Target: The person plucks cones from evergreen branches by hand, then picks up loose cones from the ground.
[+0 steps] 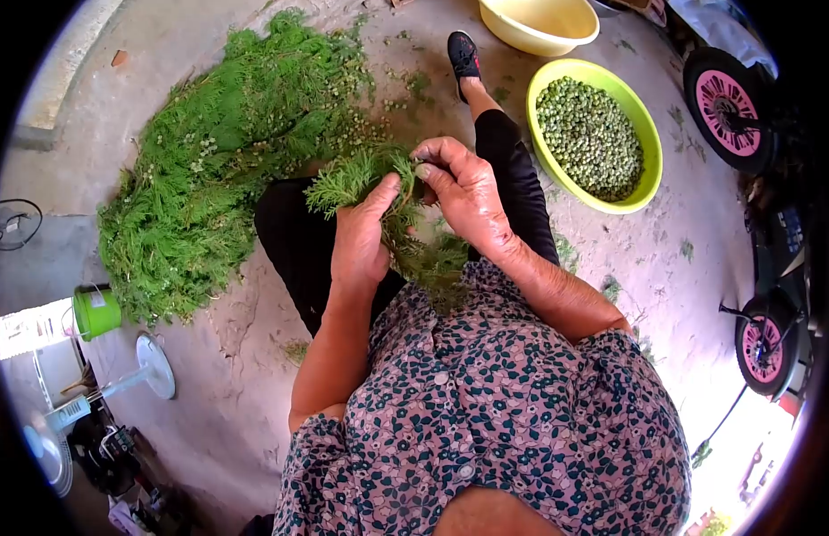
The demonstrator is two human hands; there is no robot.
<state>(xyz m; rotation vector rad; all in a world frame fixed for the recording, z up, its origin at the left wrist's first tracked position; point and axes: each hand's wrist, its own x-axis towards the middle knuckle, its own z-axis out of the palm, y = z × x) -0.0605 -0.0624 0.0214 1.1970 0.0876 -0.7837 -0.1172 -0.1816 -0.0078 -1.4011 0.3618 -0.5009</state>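
Note:
Over my lap, my left hand (pixel 361 239) is closed around a leafy green conifer sprig (pixel 347 181), whose fronds stick out past the thumb and hang down below toward my shirt. Close beside it, my right hand (pixel 469 192) has thumb and forefinger pinched together at the sprig's upper right edge. Whatever is between those fingertips is too small to make out. A big heap of cut conifer branches (pixel 195 170) lies on the floor to the left, with small pale green cones among the fronds. To the right, a lime-green basin (pixel 648 134) holds many small green cones (pixel 588 138).
A pale yellow basin (pixel 530 37) stands beyond the green one. Small bits of greenery litter the concrete floor (pixel 227 357). At left are a green bucket (pixel 96 313) and a white fan (pixel 155 366). A vehicle with pink wheels (pixel 725 107) stands along the right.

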